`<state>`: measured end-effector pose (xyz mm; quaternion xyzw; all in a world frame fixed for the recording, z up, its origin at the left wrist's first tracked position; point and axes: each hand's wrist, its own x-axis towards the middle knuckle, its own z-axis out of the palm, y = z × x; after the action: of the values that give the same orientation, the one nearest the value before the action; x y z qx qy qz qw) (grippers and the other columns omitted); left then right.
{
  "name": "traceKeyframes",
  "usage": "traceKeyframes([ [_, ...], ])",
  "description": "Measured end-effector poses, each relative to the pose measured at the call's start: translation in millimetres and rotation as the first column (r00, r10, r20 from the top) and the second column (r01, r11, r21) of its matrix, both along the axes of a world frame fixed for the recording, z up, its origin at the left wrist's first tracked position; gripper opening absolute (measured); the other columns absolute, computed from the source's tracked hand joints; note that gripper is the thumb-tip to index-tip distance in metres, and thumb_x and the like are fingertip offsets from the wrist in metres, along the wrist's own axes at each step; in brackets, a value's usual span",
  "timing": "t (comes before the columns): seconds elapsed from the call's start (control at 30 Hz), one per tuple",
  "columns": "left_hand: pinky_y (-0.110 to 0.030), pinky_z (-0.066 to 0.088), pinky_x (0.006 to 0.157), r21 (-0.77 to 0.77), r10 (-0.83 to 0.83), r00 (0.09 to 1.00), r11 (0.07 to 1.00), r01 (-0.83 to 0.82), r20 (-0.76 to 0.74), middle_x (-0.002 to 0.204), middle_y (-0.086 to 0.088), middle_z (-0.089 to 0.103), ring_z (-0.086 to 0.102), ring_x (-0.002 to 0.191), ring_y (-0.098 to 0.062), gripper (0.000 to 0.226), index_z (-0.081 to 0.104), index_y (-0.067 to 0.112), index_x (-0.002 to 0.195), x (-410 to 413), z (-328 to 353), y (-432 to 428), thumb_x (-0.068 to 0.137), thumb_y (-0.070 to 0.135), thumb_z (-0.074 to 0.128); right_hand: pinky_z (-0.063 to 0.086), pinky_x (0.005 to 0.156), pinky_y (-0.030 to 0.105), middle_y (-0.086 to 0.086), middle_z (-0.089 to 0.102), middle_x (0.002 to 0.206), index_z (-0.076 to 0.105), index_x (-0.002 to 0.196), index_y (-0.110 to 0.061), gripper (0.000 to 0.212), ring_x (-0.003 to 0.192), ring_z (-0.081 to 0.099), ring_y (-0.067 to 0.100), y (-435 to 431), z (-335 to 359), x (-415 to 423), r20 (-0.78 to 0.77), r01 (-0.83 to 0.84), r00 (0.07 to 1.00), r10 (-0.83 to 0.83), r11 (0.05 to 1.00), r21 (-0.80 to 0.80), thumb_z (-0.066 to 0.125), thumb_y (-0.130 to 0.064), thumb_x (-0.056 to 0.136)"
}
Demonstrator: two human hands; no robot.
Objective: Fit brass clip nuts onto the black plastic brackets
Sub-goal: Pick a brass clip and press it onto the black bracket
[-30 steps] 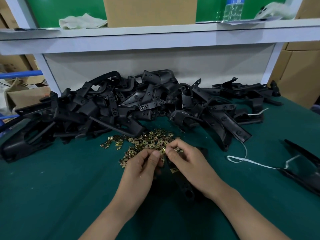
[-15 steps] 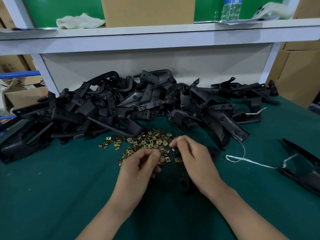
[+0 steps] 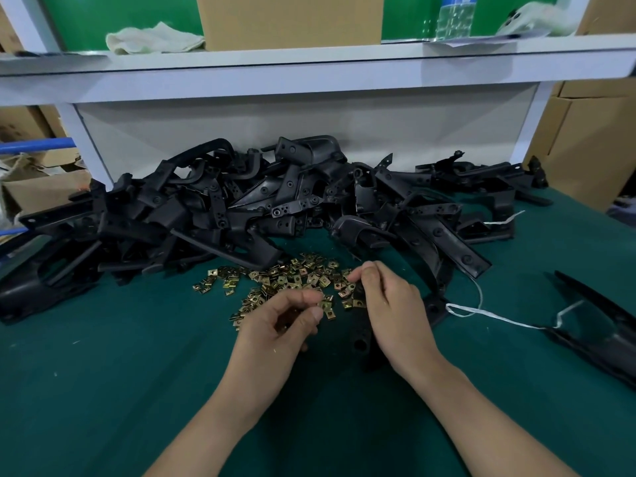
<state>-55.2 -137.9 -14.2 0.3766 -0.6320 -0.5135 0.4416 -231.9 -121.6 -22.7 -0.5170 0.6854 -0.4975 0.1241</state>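
bracket (image 3: 358,328) in right hand (image 3: 395,315), clip nuts (image 3: 296,273) beside

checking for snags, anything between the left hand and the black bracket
Nothing visible blocks it. The left hand is at the near edge of the brass clip nuts; the black bracket, gripped by the right hand, lies beside it, with only a few loose nuts flat on the mat between.

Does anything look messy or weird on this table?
Yes. The brass clip nuts lie spilled loose on the green mat, not in any tray. Behind them, the black brackets sit in a tangled heap. A loose white string trails across the mat on the right.
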Motion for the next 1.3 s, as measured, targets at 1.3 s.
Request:
traceKeyframes([
  [1.3,-0.022,0.057,0.07,0.161,-0.187,0.977,0.966,0.202,-0.101,0.082,0.003,0.073,0.069,0.075,-0.013,0.017,0.074,0.017,0.106,-11.6,-5.5,9.8,0.095,0.01,0.063,0.033,0.065,0.034,-0.016,0.057,0.072,0.054,0.095,-0.037,0.048,0.067,0.052,-0.002,3.0,3.4,3.9,-0.092,0.13,0.988,-0.125,0.991,0.044,0.01,-0.057,0.097],
])
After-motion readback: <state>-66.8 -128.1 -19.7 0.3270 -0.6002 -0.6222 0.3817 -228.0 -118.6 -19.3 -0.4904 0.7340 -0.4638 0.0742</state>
